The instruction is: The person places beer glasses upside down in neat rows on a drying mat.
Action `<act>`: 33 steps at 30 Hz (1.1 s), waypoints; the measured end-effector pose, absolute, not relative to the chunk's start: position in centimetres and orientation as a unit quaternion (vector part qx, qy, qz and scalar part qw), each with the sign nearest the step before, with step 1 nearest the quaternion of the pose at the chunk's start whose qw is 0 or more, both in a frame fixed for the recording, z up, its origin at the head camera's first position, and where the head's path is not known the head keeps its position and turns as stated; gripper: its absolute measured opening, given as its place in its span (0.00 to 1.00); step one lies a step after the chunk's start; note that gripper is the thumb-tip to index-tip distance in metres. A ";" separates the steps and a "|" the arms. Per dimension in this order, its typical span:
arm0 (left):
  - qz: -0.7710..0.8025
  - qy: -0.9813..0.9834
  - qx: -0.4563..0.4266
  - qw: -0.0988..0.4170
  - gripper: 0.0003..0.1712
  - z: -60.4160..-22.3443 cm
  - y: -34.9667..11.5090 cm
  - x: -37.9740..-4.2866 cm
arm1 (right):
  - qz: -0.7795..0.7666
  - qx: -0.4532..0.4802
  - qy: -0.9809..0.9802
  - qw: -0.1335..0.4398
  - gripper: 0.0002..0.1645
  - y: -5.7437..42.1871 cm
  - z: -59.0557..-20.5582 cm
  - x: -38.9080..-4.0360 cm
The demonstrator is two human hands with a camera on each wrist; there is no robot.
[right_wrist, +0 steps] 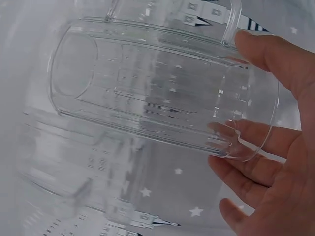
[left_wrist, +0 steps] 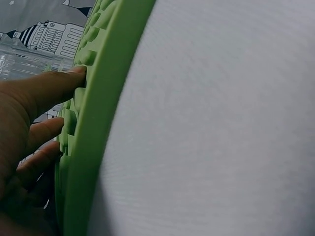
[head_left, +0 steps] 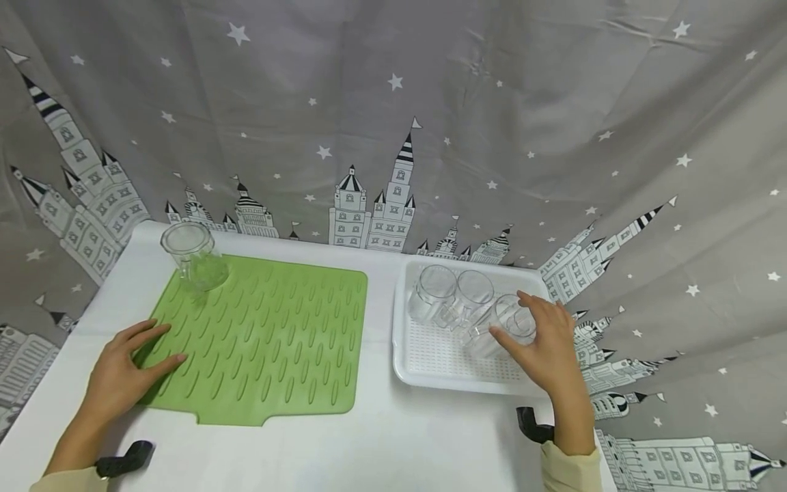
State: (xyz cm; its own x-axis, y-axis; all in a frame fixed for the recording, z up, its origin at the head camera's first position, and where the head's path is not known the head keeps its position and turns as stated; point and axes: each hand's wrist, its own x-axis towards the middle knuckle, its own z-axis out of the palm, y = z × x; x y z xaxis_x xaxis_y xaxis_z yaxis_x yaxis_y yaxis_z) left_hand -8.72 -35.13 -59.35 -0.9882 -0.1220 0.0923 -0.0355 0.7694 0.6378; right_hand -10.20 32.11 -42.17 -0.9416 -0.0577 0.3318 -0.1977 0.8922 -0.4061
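Note:
My right hand (head_left: 544,342) holds a clear glass mug (head_left: 507,318) near its rim, thumb on one side and fingers on the other. In the right wrist view the glass mug (right_wrist: 147,88) fills the middle, and the fingertips (right_wrist: 231,172) overlap its rim end. Two more glass mugs, a left one (head_left: 424,301) and a middle one (head_left: 473,290), stand beside it in a white tray (head_left: 402,372). My left hand (head_left: 119,372) rests at the left edge of a green ridged mat (head_left: 264,335), fingers spread. The left wrist view shows its thumb against the mat (left_wrist: 106,98).
Another glass mug (head_left: 199,260) stands on the mat's far left corner. Mat and tray lie on a white table (head_left: 381,437). A grey curtain (head_left: 369,89) printed with castles and stars hangs behind the table and along its sides.

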 end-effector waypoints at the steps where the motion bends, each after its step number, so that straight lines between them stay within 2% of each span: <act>1: -0.337 -0.938 0.042 0.064 0.43 -59.3 -35.1 -8.7 | 0.222 0.067 -0.959 0.162 0.47 32.1 -42.0 -10.2; 13: -0.341 -0.937 0.044 0.063 0.43 -59.5 -35.1 -8.8 | 0.216 0.058 -0.961 0.160 0.47 32.3 -41.2 -9.9; 21: -0.341 -0.937 0.048 0.058 0.44 -59.3 -35.0 -8.7 | 0.216 0.054 -0.965 0.136 0.46 31.0 -40.9 -9.4; 27: -0.346 -0.935 0.044 0.063 0.43 -59.2 -34.9 -8.7 | 0.213 0.084 -0.961 0.152 0.46 29.9 -40.8 -9.4; 33: -0.345 -0.935 0.043 0.064 0.43 -59.2 -34.9 -8.7 | 0.235 0.100 -0.957 0.136 0.46 28.7 -40.9 -9.4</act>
State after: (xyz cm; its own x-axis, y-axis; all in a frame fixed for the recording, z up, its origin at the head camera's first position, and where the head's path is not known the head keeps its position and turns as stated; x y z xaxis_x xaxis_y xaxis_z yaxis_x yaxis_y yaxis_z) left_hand -8.70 -34.89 -59.17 -0.9881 -0.1250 0.0896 -0.0368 0.7576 0.6517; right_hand -9.43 28.66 -40.93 -0.9431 -0.1281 0.3069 -0.2557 0.8694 -0.4227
